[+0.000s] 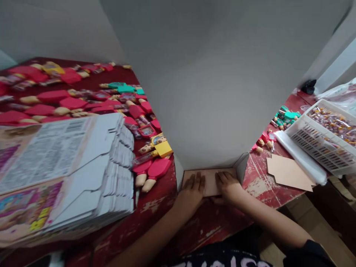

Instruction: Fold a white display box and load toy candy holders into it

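Note:
In front of me a large cardboard box (205, 89) stands with its grey inner face towards me, low side walls rising at its near end. A brown cardboard piece (211, 182) lies flat at the bottom of it. My left hand (193, 187) rests on the left part of this piece, fingers stretched out and pointing away. On the right part lies my right hand (228, 185), its fingers extended and pressing flat. Neither hand has anything gripped in it. The underside of the brown piece is hidden.
At left, a stack of flattened printed boxes (116, 174) sits beside many red toy pieces (52, 96) and a few yellow and green ones. To the right are a brown cardboard sheet (289, 172), a clear plastic roll (302, 157) and a white basket (314, 137) of small wrapped items.

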`<action>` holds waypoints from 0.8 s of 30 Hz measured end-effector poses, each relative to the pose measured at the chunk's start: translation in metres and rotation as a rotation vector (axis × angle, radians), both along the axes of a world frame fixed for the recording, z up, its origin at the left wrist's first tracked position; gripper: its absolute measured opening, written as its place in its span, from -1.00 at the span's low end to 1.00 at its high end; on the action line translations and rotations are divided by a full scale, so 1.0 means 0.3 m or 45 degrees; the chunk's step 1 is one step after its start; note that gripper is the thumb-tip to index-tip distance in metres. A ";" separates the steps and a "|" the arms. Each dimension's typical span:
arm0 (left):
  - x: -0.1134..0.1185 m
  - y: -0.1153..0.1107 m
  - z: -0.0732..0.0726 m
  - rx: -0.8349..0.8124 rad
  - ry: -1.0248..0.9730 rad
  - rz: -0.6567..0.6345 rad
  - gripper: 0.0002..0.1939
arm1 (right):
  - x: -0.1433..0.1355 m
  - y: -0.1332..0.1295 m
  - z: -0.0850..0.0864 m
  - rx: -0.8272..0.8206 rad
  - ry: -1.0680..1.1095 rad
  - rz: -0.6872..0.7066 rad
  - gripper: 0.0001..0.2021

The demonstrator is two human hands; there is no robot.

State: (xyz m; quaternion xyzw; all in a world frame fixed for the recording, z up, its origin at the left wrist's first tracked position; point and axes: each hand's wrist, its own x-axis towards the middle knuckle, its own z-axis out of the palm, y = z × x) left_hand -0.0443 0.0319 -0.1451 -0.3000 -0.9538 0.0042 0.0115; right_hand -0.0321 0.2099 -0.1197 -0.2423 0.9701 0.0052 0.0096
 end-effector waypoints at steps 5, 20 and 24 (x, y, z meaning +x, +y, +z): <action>-0.051 -0.016 0.033 0.327 -0.034 -0.206 -0.47 | -0.020 0.006 -0.021 -0.002 0.075 -0.246 -0.12; -0.359 -0.217 0.072 0.402 0.105 0.838 -0.42 | 0.054 0.196 -0.137 -0.418 0.531 -0.279 -0.32; -0.204 -0.165 0.092 1.076 0.144 0.726 -0.52 | 0.057 0.169 -0.065 -0.662 0.462 -0.307 -0.43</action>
